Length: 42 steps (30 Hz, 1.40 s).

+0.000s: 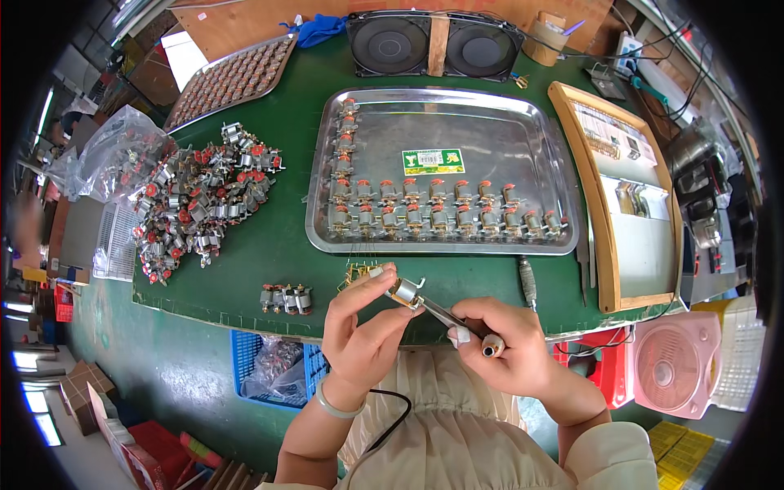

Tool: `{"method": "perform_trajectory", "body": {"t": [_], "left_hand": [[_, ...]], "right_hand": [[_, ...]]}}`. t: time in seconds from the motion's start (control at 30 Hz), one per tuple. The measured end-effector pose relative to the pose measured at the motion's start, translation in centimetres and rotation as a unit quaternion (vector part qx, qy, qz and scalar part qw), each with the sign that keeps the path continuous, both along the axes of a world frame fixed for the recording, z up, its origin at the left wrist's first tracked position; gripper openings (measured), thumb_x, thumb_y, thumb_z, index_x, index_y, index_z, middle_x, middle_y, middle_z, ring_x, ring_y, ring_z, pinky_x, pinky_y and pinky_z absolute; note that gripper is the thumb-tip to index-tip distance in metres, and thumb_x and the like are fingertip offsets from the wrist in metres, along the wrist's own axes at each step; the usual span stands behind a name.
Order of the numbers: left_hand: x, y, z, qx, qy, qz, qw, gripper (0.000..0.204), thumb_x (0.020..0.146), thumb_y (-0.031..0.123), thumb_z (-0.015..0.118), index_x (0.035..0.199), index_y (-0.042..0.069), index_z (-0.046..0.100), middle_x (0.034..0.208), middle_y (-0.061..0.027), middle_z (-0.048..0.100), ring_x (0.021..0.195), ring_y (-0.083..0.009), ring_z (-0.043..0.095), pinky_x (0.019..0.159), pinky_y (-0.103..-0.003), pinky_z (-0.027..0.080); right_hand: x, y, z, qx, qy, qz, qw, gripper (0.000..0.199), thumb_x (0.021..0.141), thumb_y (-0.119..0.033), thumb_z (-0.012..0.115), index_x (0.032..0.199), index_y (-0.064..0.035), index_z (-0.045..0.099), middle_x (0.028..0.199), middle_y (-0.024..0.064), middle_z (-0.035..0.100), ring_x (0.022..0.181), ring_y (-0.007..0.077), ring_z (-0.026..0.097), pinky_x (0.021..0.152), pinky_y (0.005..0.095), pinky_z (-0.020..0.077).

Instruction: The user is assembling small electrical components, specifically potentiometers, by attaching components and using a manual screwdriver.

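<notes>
Between the thumb and fingers of my left hand is a small silver electric motor, held just over the table's front edge. My right hand is closed around a slim metal tool with a round copper-coloured end, and its tip meets the motor's end. I cannot make out the tool's exact kind. Brass-coloured small parts lie behind my left fingers, partly hidden. A short row of motors stands to the left. Beyond my hands, a steel tray carries motors lined along its left and near sides.
A large heap of motors and a plastic bag lie at left. Another filled tray sits farther back. Two black fans stand behind. A wooden-framed box, a file-like tool and a pink fan are right.
</notes>
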State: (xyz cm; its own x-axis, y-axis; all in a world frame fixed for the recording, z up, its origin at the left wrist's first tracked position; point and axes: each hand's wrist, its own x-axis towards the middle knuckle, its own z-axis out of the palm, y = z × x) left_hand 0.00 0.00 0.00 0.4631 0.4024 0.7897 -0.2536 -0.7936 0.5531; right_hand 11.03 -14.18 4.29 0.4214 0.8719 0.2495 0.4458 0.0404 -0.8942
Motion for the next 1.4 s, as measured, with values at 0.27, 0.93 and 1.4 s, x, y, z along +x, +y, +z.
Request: {"method": "perform_trajectory", "body": {"t": [0.27,0.93,1.4], "left_hand": [[0.1,-0.2,-0.3,0.0,-0.007,0.008,1.0,0.029,0.061,-0.005,0.073,0.085,0.005,0.058,0.105,-0.0144,0.054,0.096,-0.0287,0.058,0.081,-0.035,0.051],[1.6,-2.3,-0.8,-0.332,0.033,-0.242,0.911,0.041,0.073,-0.009,0.063,0.107,-0.001,0.04,0.113,-0.0203,0.049,0.106,-0.0282,0.052,0.089,-0.036,0.046],[-0.5,-0.9,0.1,-0.378,0.048,-0.185,0.906,0.046,0.09,0.028,0.045,0.052,0.001,0.047,0.05,-0.0059,0.047,0.048,-0.0155,0.046,0.049,-0.027,0.041]], "right_hand": [[0.2,-0.1,0.6,-0.06,0.224,0.017,0.973,0.017,0.077,0.003,0.054,0.094,0.004,0.056,0.069,0.0001,0.053,0.054,0.0046,0.042,0.047,0.0199,0.0325],[3.2,-0.2,0.5,0.013,-0.221,-0.016,0.975,0.03,0.059,0.005,0.061,0.088,-0.0022,0.055,0.071,0.0078,0.054,0.058,0.0232,0.057,0.046,0.0319,0.0434],[15.6,-2.2,0.5,-0.105,-0.433,-0.136,0.885,0.029,0.061,0.007,0.054,0.087,-0.0061,0.055,0.081,0.0094,0.053,0.071,0.0319,0.055,0.059,0.0383,0.0449]]}}
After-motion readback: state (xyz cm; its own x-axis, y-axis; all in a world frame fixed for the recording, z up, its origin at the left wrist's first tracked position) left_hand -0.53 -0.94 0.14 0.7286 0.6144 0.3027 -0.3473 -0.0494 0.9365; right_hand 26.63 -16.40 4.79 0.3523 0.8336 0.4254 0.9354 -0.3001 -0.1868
